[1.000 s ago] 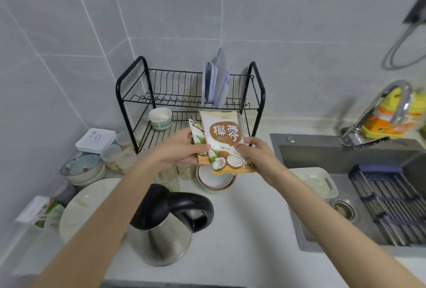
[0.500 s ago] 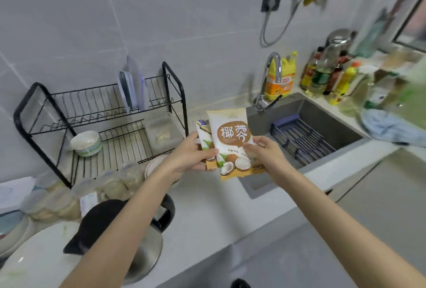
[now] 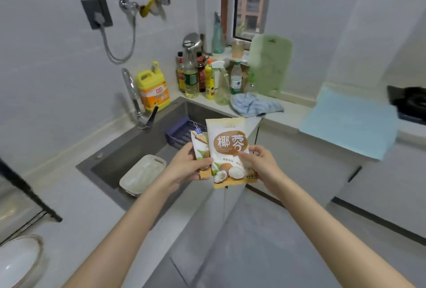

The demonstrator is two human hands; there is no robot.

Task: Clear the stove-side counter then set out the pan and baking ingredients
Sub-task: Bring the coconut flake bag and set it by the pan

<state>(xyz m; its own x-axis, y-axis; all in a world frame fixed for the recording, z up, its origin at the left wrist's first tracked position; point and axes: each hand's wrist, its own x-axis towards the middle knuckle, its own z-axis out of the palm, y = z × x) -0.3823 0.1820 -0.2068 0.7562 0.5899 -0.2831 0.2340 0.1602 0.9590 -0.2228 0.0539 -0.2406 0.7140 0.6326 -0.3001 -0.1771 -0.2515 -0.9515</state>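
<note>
Two desiccated coconut bags are held upright in front of me, above the sink's near corner. The front coconut bag (image 3: 228, 147) is cream and brown with coconut halves printed low on it. My right hand (image 3: 258, 163) pinches its lower right edge. Behind it, to the left, a smaller clipped coconut bag (image 3: 200, 147) carries a blue binder clip at its top. My left hand (image 3: 187, 165) grips this bag, its thumb lying across both bags' lower left. The stove (image 3: 409, 103) shows at the far right, with a light blue mat (image 3: 350, 121) on the counter beside it.
A grey sink (image 3: 129, 149) holds a white tray (image 3: 141, 173) and a purple rack (image 3: 177, 131). Bottles (image 3: 198, 75), a yellow detergent jug (image 3: 153, 90), a blue cloth (image 3: 255, 104) and a green cutting board (image 3: 268, 64) crowd the back corner. A black rack leg (image 3: 30, 195) stands at left.
The view has swung right, from the dish rack and kettle to the sink, corner and stove. Both hands kept hold of the two bags throughout.
</note>
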